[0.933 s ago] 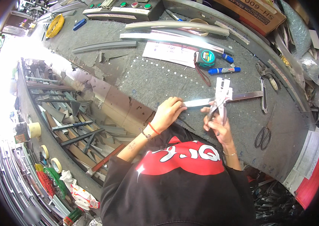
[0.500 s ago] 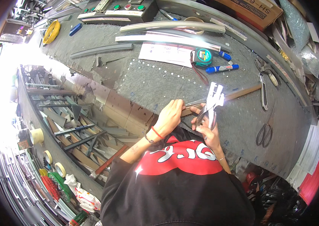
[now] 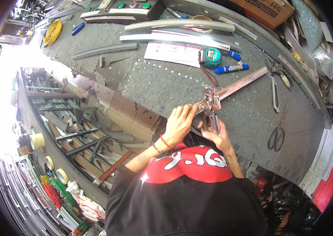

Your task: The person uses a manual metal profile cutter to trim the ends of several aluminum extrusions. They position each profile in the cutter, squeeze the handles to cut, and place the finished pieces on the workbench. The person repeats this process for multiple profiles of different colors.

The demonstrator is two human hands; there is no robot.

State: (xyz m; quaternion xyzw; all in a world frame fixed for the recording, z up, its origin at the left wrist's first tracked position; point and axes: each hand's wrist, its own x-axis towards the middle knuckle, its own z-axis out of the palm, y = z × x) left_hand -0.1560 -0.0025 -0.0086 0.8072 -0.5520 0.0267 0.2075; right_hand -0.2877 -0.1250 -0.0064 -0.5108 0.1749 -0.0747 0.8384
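Close to my body, my left hand (image 3: 181,123) grips the near end of a long, narrow strip (image 3: 241,84), brownish with a pale upper face, running away to the right across the bench. My right hand (image 3: 218,137) is closed around the handles of silver metal pliers (image 3: 212,108) with a bulky, several-part head. The pliers' head stands over the strip, right beside my left fingers. Whether the jaws bite on the strip, I cannot make out. Part of the strip is hidden behind my fingers and the tool.
Beyond my hands lie a green tape measure (image 3: 212,56), a blue marker (image 3: 231,69), a paper sheet (image 3: 170,54) and metal profiles (image 3: 174,38). At the right are a cutter knife (image 3: 274,94), other pliers (image 3: 280,72) and black scissors (image 3: 277,137). An offcut bin (image 3: 84,133) sits left.
The pliers have come left and down from above the bench onto the strip, beside my left hand. The strip has turned, showing its pale face, and its far end has swung away from me.
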